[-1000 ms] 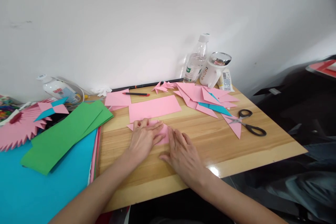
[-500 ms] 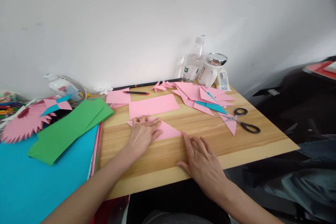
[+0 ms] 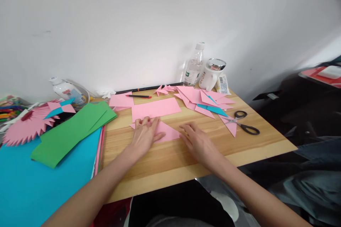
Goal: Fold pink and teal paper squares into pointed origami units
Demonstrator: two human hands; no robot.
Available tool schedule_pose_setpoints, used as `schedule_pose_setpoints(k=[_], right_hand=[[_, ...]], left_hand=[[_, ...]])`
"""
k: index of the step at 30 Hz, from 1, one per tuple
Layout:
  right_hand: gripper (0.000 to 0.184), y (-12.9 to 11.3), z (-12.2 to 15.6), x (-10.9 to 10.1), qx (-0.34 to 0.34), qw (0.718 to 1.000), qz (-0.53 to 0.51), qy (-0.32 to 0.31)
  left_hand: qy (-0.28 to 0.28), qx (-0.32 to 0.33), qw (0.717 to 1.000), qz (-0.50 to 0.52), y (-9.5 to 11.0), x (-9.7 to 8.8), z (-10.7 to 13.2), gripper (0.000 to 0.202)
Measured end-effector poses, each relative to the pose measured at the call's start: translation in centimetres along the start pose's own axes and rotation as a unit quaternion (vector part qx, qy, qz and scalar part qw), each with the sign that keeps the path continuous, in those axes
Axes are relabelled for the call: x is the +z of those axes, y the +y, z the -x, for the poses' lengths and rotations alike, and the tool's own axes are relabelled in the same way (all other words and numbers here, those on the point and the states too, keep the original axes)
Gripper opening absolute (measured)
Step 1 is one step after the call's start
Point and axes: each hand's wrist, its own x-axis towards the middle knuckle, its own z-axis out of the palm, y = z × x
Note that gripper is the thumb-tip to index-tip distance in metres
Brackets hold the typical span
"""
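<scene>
A folded piece of pink paper (image 3: 168, 132) with a pointed right end lies on the wooden table. Across its left half rests my left hand (image 3: 144, 135), fingers spread and pressing it down; the paper beneath is hidden. At the pointed right end is my right hand (image 3: 199, 142), with thumb and fingers closed around the tip. Just behind the folded piece lies a flat pink paper strip (image 3: 157, 108). Another pink sheet (image 3: 121, 100) is farther back on the left, with a black and red pen (image 3: 138, 96) on it.
Right of my hands are scissors (image 3: 246, 124), partly over a pink triangle (image 3: 229, 126), and a pile of folded pink and blue pieces (image 3: 197, 99). A water bottle (image 3: 194, 67) and a white mug (image 3: 210, 76) stand behind. Green strips (image 3: 71, 131) lie on blue paper (image 3: 48, 191) at left.
My right hand has moved up and left onto the paper's pointed end, and its fingers have curled in. The left hand stays on the paper. The view has shifted slightly.
</scene>
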Motion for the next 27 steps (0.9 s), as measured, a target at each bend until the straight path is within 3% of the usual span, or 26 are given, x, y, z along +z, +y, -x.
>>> schedule_pose_setpoints(k=[6,10,12,14,17,20,22,24,27], right_hand=[[0.022,-2.0,-4.2,0.3,0.099,0.986,-0.036,-0.127],[0.004,-1.3,-4.8,0.1,0.106,0.98,-0.067,-0.156],[0.014,0.2,-4.9,-0.7,0.104,0.978,-0.089,-0.156],[0.016,2.5,-5.0,-2.0,0.109,0.976,-0.152,-0.11],[0.026,6.8,-5.4,-4.4,0.161,0.944,-0.288,0.006],[0.033,10.9,-5.8,-6.5,0.218,0.914,-0.314,0.135],[0.037,12.9,-6.1,-7.1,0.245,0.928,-0.247,0.135],[0.04,13.9,-6.4,-7.0,0.278,0.944,-0.111,0.136],[0.041,13.2,-7.0,-5.8,0.291,0.938,0.037,0.185]], left_hand=[[0.04,-0.028,0.996,0.081,-0.5,0.8,0.5,0.044],[0.12,-0.099,0.973,0.172,-3.1,0.2,-0.2,0.033],[0.169,-0.137,0.958,0.184,-4.9,0.0,-0.5,0.031],[0.167,-0.164,0.958,0.166,-6.5,0.1,-0.7,0.033],[0.117,-0.154,0.969,0.151,-7.7,0.7,-0.6,0.041],[0.069,-0.137,0.979,0.134,-7.8,1.2,-0.5,0.042],[0.065,-0.133,0.98,0.135,-7.6,1.3,-0.5,0.039],[0.068,-0.129,0.98,0.137,-7.5,1.2,-0.5,0.035],[0.069,-0.115,0.981,0.139,-7.5,1.1,-0.4,0.027]])
